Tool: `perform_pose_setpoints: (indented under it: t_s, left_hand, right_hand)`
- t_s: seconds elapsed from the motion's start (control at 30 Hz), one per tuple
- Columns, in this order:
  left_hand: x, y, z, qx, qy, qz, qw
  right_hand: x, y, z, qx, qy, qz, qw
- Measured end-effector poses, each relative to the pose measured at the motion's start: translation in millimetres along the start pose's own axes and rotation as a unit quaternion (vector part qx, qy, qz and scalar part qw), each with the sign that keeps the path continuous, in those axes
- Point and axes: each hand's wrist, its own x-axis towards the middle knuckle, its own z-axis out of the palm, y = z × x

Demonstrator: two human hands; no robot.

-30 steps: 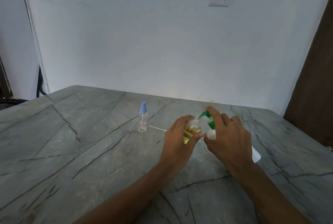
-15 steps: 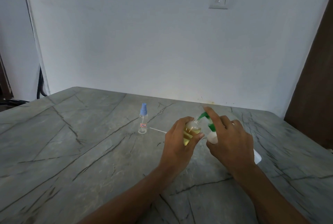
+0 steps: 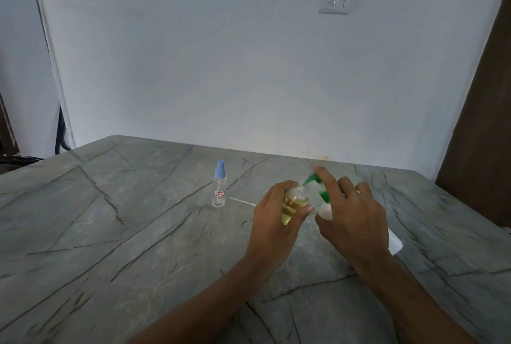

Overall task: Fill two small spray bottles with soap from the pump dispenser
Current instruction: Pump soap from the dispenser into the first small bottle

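Though it is uncapped, the clear bottle (image 3: 298,193) holds yellow soap (image 3: 293,206).

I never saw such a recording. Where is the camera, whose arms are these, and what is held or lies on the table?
No machine: a person wears one camera on the head, so you look down at their own arms. The left hand grips a small open bottle partly filled with yellow liquid. The right hand holds a tilted white pump dispenser, its green spout at the bottle's mouth. On the grey table a second spray bottle with a blue cap stands upright; a thin white tube lies beside it.
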Motion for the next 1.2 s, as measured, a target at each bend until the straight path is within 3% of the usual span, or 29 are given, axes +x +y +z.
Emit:
perform_pose_setpoints:
  t_s: [1.2]
  left_hand:
    - [-3.0, 5.8, 1.2, -0.011, -0.016, -0.018, 1.000]
  right_hand:
    - [2.0, 2.9, 3.8, 0.015, -0.006, 0.009, 1.000]
